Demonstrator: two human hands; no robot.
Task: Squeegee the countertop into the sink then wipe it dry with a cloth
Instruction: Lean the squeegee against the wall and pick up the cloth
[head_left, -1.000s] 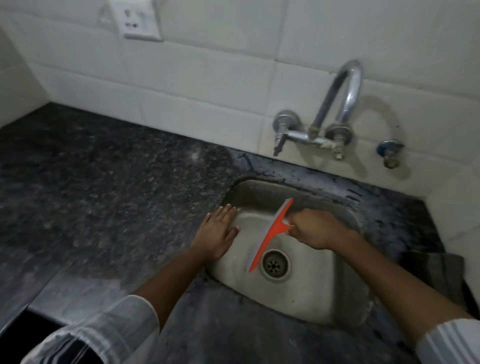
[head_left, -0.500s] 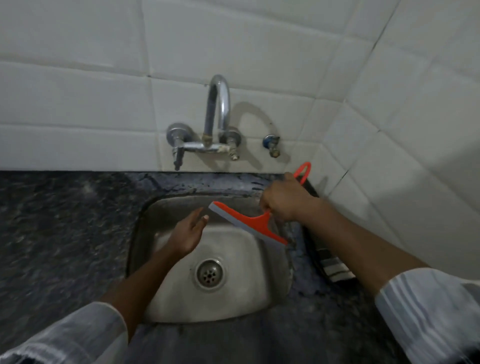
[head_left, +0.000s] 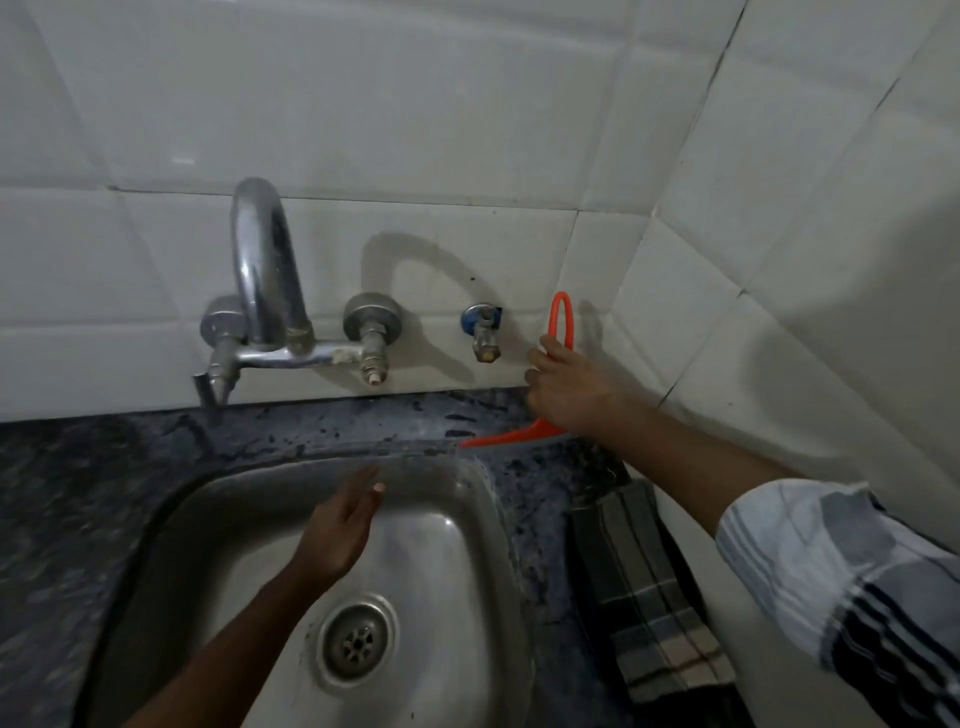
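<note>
The right hand (head_left: 569, 395) is gripping the orange squeegee (head_left: 519, 435) by its handle, its blade lying on the dark countertop (head_left: 363, 423) strip between the tiled wall (head_left: 467, 130) and the sink (head_left: 457, 545) rim. The left hand (head_left: 340, 527) is hovering over the basin, fingers loosely spread, holding nothing. A checked cloth (head_left: 641, 587) is lying right of the sink.

Chrome tap (head_left: 267, 291) on white tiled wall (head_left: 467, 104), small blue-capped valve (head_left: 483, 332) beside it, round drain (head_left: 356, 643) below
</note>
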